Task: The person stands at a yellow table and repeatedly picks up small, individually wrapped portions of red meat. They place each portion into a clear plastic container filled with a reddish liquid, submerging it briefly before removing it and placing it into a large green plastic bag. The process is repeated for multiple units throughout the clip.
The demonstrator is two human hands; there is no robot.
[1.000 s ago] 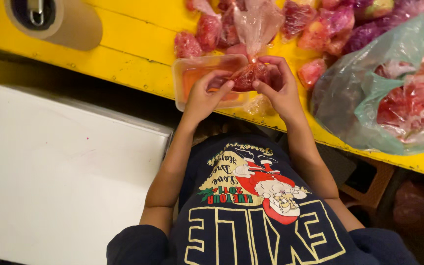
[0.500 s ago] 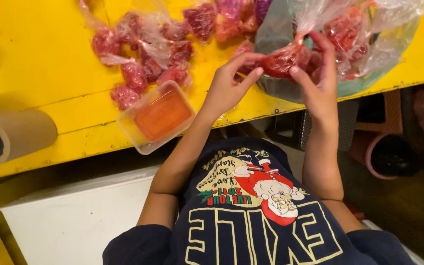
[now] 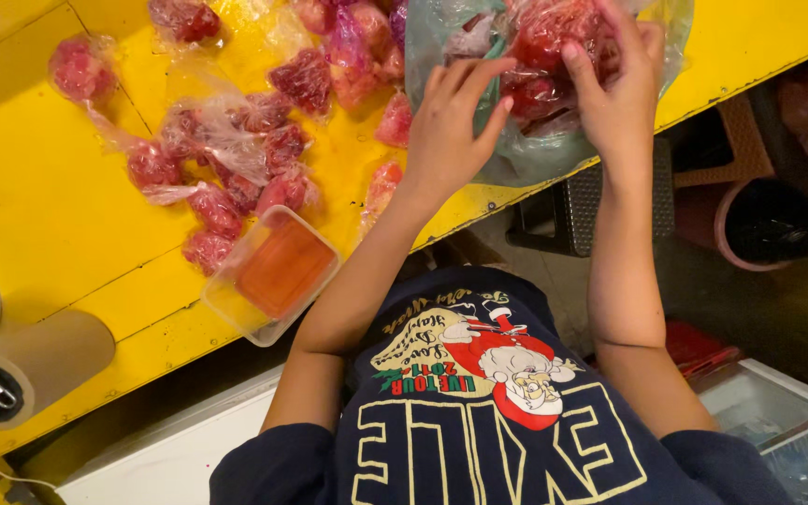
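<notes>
Yellow table [image 3: 39, 215], strewn with small red packets [image 3: 236, 140]; orange-lined plastic tub [image 3: 273, 273] near edge. Left hand [image 3: 446, 126] spread on large clear bag [image 3: 526, 154], right hand [image 3: 614, 84] pinching red packet [image 3: 554, 33] inside.

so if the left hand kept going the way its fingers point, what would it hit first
Most likely the big clear plastic bag of red packets; the left hand already has its fingertips at the bag's edge, though depth is hard to judge from above.

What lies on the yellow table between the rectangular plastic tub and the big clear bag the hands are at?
In the head view, one small red-filled packet lies between the tub and the big bag; around it the table is bare.
</notes>
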